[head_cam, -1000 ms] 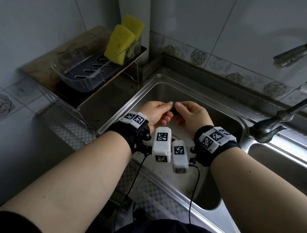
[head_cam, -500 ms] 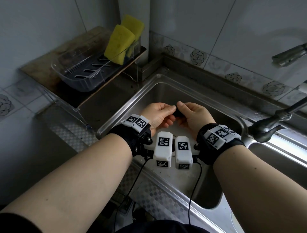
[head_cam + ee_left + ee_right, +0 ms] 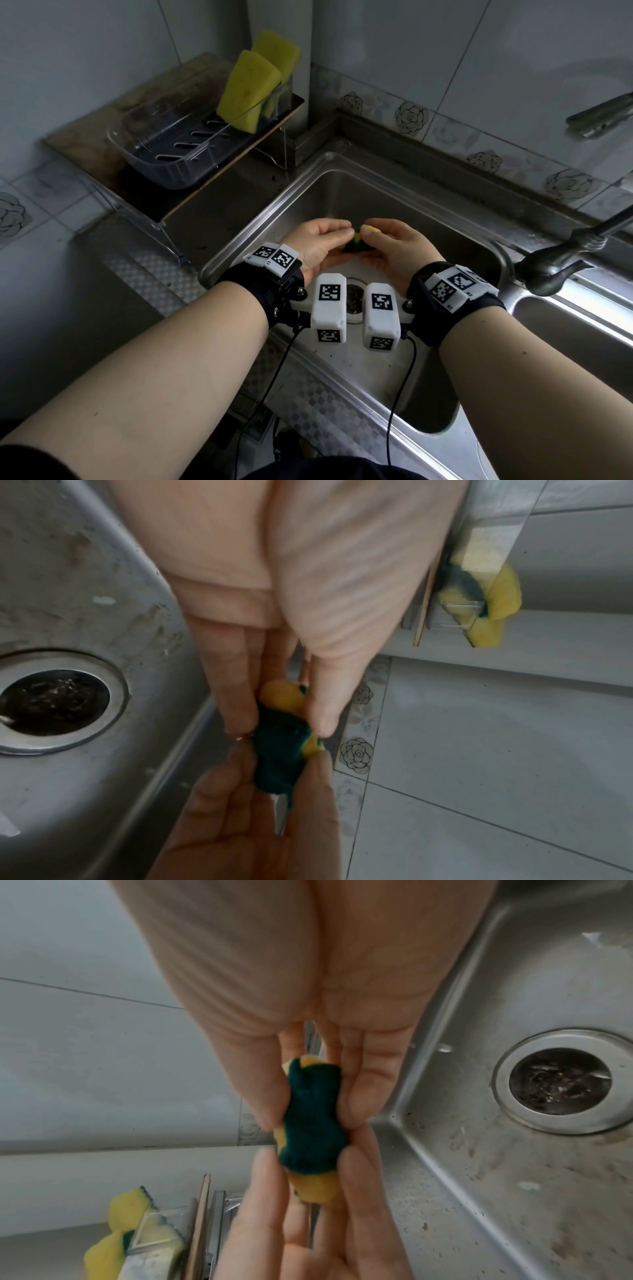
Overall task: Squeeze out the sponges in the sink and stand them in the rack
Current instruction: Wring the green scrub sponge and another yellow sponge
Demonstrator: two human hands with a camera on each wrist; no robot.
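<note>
Over the steel sink (image 3: pixel 394 192), near its drain, left hand (image 3: pixel 320 241) and right hand (image 3: pixel 399 245) pinch a crumpled yellow-and-green sponge (image 3: pixel 356 240) between thumbs and fingers; loosening early risks it dropping, still wet, into the basin

The walls (image 3: pixel 445 51) are faced with large pale grey-white tiles and meet in a corner at 12 o'clock. A border strip of rose-pattern tiles (image 3: pixel 412 116) runs along the base of the rear wall from 12 to 3 o'clock. More rose-pattern tiles (image 3: pixel 12 214) sit at 9 o'clock. A wooden board (image 3: pixel 102 137) rests on a clear stand (image 3: pixel 164 236) at 10 o'clock. The steel desk (image 3: pixel 329 401) has an embossed checker pattern along its near edge at 6 o'clock. A metal tap (image 3: pixel 561 263) projects at 3 o'clock, and a metal bar (image 3: pixel 599 114) is fixed to the wall at 2 o'clock. Lighting is soft and diffuse, brightest at 3 o'clock.
</note>
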